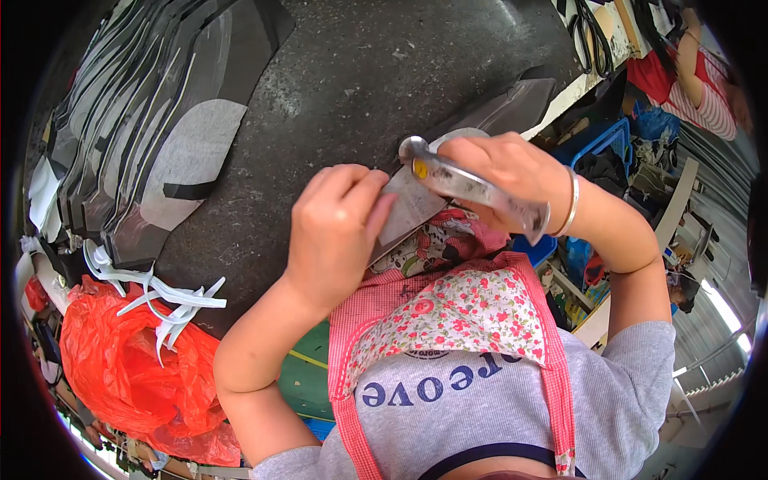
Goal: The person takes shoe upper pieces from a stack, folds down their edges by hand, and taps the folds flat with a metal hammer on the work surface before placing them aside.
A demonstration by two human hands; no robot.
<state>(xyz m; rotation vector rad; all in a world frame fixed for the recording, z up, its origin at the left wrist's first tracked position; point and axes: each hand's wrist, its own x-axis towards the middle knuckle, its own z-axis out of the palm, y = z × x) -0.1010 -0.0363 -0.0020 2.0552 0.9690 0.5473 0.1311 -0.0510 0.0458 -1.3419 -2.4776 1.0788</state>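
My right hand (508, 172) is wrapped around a cobbler's hammer (472, 188), a shiny metal tool with a round face at one end and a flared end at the other. The round face is over the edge of a dark flat sheet piece (516, 108) with a pale grey patch (412, 206), lying at the near side of the table. My left hand (336, 228) is closed in a pinch at this piece's left edge, its thumb beside the grey patch. What its fingertips grip is hidden. Part of the piece lies under my right hand and the hammer.
A fanned stack of similar dark pieces (196, 148) covers the left of the dark worktable (344, 80). White strips (172, 308) hang over a red plastic bag (136, 368) at the near left. Black cords (590, 40) lie at the far right, near another person's arm (688, 60).
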